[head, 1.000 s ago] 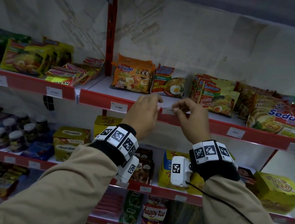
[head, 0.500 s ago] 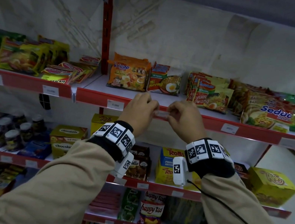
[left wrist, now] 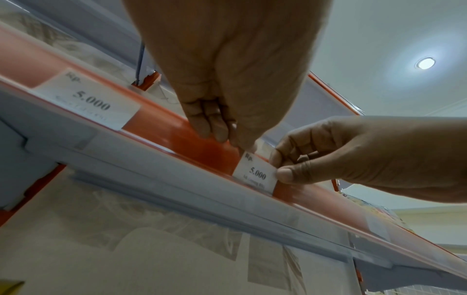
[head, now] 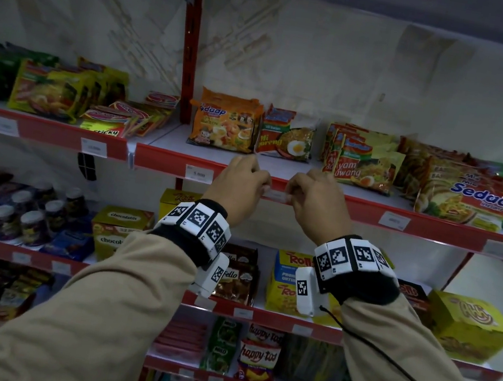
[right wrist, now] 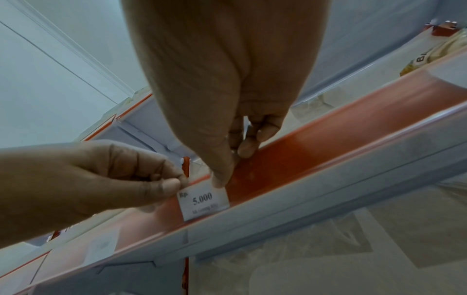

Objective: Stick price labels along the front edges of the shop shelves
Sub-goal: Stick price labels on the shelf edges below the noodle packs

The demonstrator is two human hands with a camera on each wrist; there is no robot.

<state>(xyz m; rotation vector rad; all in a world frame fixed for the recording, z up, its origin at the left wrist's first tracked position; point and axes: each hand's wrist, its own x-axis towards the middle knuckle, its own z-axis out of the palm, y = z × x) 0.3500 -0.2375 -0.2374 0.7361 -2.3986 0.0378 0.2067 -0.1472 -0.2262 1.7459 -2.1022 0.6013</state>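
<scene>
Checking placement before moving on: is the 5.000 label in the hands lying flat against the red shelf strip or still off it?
Flat against the red strip, apparently: the label lies in its plane, both hands pinching its upper corners. Whether it has stuck, cannot tell.

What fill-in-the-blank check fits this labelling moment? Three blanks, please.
1. The price label held by both hands reads Rp. ____.
2. The left hand and right hand pinch it against the ____ shelf strip.
3. On the shelf behind it stands a noodle pack picturing a fried ____.

Missing: 5.000; red; egg
</scene>
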